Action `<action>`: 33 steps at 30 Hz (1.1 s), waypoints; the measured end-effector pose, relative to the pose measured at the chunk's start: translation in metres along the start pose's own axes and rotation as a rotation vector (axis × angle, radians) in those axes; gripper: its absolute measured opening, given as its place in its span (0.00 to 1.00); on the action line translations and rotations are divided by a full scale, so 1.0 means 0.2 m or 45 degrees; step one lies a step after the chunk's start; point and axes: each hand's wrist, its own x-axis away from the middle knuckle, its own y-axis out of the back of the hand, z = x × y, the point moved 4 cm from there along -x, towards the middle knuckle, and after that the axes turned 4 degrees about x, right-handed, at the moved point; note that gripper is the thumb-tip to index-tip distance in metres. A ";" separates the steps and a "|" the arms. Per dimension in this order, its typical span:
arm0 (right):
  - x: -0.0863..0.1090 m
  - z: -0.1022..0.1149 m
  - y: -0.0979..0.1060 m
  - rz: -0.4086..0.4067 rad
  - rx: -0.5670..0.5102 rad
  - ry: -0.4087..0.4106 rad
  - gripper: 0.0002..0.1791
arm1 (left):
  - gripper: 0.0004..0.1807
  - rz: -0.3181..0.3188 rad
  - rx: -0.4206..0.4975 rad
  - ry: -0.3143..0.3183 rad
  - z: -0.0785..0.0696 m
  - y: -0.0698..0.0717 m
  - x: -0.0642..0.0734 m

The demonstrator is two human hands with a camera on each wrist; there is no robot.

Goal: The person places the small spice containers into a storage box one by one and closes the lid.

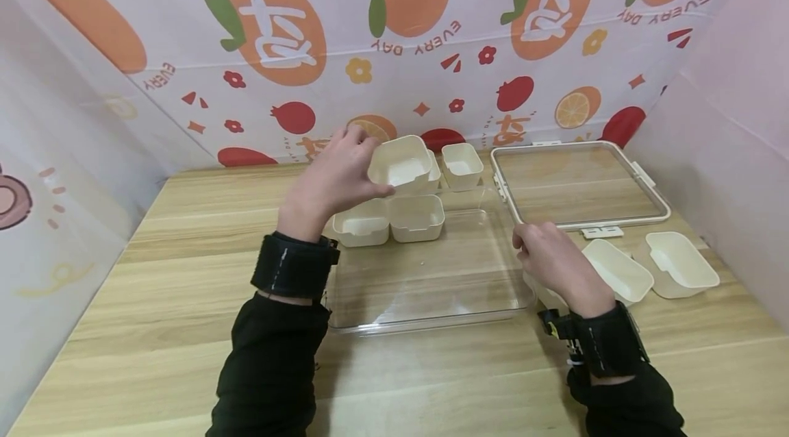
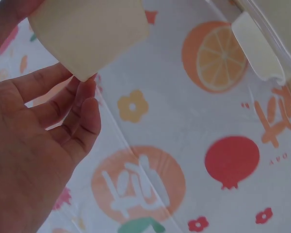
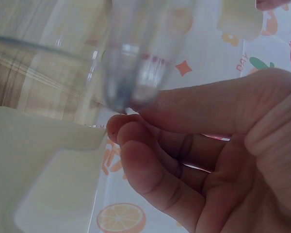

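My left hand (image 1: 333,180) grips a small cream bin (image 1: 403,166), raised and tilted over the back left of a clear plastic box (image 1: 425,324). In the left wrist view, the held bin's underside (image 2: 89,39) shows between thumb and fingers. Two cream bins (image 1: 416,218) sit side by side just below it. Another bin is partly hidden behind the held one, and a narrow bin (image 1: 462,166) stands at the back. My right hand (image 1: 557,266) pinches the clear box's right rim; the right wrist view shows thumb and fingertips at a clear corner (image 3: 131,82).
A clear lid with a white frame (image 1: 582,223) lies at the back right. Loose cream bins (image 1: 681,266) stand right of the clear box, one partly under my right hand. A fruit-printed cloth (image 1: 407,91) hangs behind the wooden table (image 1: 185,272).
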 end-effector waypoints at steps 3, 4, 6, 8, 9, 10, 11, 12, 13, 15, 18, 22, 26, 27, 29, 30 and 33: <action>0.00 0.00 0.00 0.001 0.004 -0.006 0.07 | 0.39 0.006 -0.044 -0.057 -0.06 -0.03 -0.03; 0.00 0.00 0.00 0.001 0.003 -0.007 0.07 | 0.40 0.012 -0.059 -0.071 -0.07 -0.04 -0.04; 0.00 0.00 0.00 0.003 0.002 -0.006 0.07 | 0.40 0.030 -0.087 -0.086 -0.10 -0.06 -0.06; 0.00 0.01 0.00 0.003 0.000 -0.004 0.07 | 0.40 0.045 -0.109 -0.107 -0.14 -0.08 -0.07; 0.00 0.01 0.00 0.001 -0.001 -0.002 0.07 | 0.40 0.047 -0.117 -0.119 -0.15 -0.09 -0.08; 0.00 0.01 0.00 -0.002 0.001 0.002 0.08 | 0.39 0.050 -0.126 -0.131 -0.17 -0.10 -0.08; 0.00 0.01 0.00 -0.003 0.000 0.005 0.08 | 0.39 0.050 -0.134 -0.144 -0.18 -0.11 -0.09; 0.00 0.01 0.00 -0.004 0.002 0.009 0.08 | 0.39 0.048 -0.142 -0.158 -0.19 -0.12 -0.09; 0.00 0.01 0.00 -0.007 0.003 0.013 0.08 | 0.38 0.046 -0.150 -0.168 -0.20 -0.12 -0.10; 0.00 0.01 0.00 -0.006 0.002 0.015 0.08 | 0.38 0.043 -0.158 -0.183 -0.22 -0.14 -0.11; 0.00 0.01 0.00 -0.001 0.001 0.012 0.08 | 0.37 0.037 -0.170 -0.206 -0.24 -0.16 -0.13; 0.00 0.01 0.00 -0.001 -0.002 0.005 0.08 | 0.36 0.048 -0.170 -0.220 -0.26 -0.20 -0.15; 0.00 0.01 0.00 0.005 -0.010 0.010 0.09 | 0.35 0.082 -0.164 -0.213 -0.27 -0.24 -0.18; 0.00 0.01 0.00 0.008 -0.014 0.011 0.09 | 0.35 0.090 -0.158 -0.213 -0.27 -0.25 -0.19; 0.00 0.01 0.00 0.013 -0.018 0.006 0.09 | 0.35 0.106 -0.143 -0.217 -0.28 -0.27 -0.20; 0.00 0.01 0.00 0.017 -0.016 0.003 0.09 | 0.36 0.112 -0.134 -0.218 -0.28 -0.28 -0.21; 0.01 0.00 0.00 0.031 -0.026 -0.016 0.09 | 0.36 0.129 -0.115 -0.227 -0.29 -0.32 -0.23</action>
